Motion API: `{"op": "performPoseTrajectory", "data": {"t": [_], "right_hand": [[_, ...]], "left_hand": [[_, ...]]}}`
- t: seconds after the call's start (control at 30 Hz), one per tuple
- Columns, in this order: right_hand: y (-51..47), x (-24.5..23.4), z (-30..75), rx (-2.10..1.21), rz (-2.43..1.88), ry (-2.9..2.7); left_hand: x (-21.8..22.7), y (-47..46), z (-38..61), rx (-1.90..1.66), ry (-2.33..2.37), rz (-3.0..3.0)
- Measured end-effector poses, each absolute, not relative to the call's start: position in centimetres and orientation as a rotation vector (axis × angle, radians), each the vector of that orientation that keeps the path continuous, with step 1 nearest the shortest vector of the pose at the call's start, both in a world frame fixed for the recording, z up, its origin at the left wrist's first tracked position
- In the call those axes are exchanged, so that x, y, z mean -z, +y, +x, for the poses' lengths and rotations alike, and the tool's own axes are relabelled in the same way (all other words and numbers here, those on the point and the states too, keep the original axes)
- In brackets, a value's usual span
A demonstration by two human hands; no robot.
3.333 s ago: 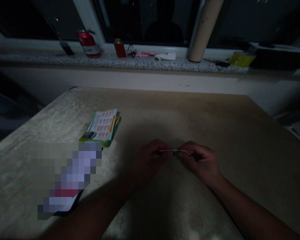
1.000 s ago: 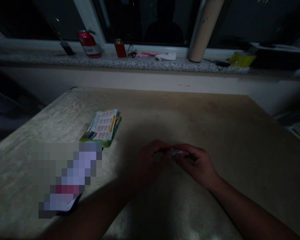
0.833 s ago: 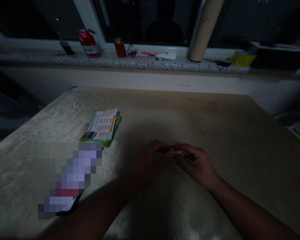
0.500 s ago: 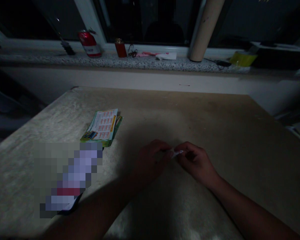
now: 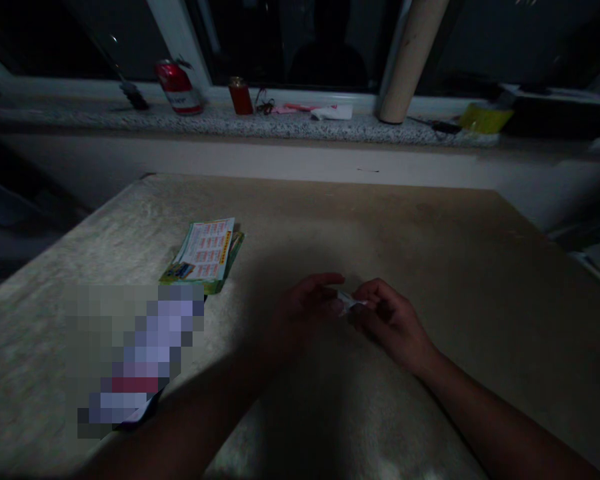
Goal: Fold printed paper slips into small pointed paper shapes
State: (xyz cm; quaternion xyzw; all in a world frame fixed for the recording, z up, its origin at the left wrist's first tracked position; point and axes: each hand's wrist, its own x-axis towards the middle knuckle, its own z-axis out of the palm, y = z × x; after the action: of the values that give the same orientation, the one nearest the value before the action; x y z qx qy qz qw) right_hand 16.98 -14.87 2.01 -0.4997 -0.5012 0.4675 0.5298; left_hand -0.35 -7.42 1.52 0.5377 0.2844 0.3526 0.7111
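Observation:
Over the table, my right hand (image 5: 393,320) is closed in a pinch on a small piece of thin, whitish, see-through film (image 5: 347,303). What the film is I cannot make out in the dim light. My left hand (image 5: 303,310) is at the film's left end, its index finger lifted apart from the thumb. The left thumb tip touches the film or lies just behind it; the other left fingers are in shadow.
Left of my hands, a stack of printed cards or leaflets (image 5: 207,250) lies on the table (image 5: 430,233). Nearer me is a blurred-out flat object (image 5: 155,340). A red can (image 5: 179,87), an orange-red container (image 5: 241,97) and a cardboard tube (image 5: 410,63) stand on the windowsill.
My left index finger has lifted away from the thumb, and more of the film shows between the hands. The right hand keeps its pinch, almost unmoved.

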Motion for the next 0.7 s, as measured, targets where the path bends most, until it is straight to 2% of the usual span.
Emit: {"op": "performPoseTrajectory", "data": {"t": [0.5, 0.7], "right_hand": [[-14.96, -1.37, 17.2, -1.032, -1.248, -1.298], [-14.95, -1.74, 17.19, -0.932, -1.326, -1.386]], "left_hand": [[-0.88, -7.28, 0.23, -0.697, 0.587, 0.897], [-1.72, -7.33, 0.02, -0.578, 0.698, 1.118]]}}
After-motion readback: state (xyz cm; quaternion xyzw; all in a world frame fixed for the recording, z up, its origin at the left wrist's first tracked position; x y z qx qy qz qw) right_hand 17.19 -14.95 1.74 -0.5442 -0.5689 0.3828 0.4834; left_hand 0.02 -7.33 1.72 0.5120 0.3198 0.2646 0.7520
